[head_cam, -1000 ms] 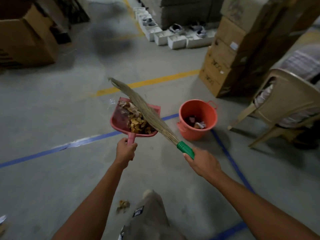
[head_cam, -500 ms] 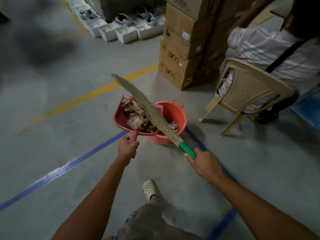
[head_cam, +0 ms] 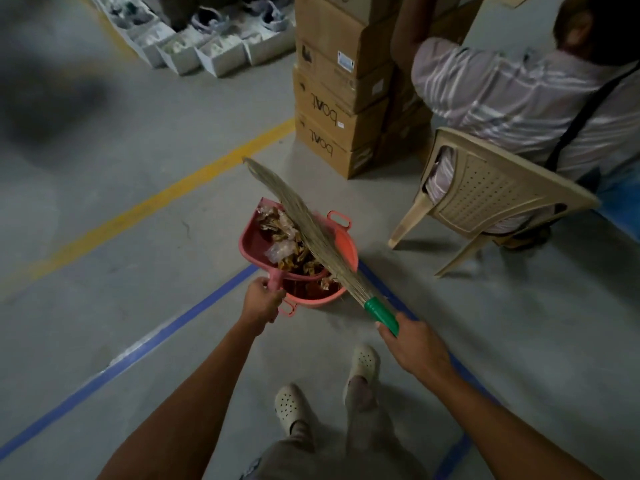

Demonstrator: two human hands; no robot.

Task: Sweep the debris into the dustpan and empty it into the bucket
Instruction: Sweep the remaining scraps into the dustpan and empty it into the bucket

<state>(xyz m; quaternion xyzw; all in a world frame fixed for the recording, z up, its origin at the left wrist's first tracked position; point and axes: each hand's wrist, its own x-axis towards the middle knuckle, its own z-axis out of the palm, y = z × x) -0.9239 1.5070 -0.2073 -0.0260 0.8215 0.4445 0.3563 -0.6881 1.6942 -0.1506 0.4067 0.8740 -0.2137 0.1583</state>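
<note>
Debris-heaped pink dustpan (head_cam: 252, 242) over bucket (head_cam: 346, 244)

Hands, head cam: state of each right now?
Left hand: closed on the dustpan handle, pan over the bucket.
Right hand: closed on the broom by its green grip.

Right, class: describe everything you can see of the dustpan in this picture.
The dustpan is pink and looks like plastic, with a shallow scoop and a short handle. The left hand grips the handle and holds the pan above the orange bucket. Brown scraps and clear wrappers lie heaped in it. The broom's bristles, held in the right hand, lie across the load.
</note>
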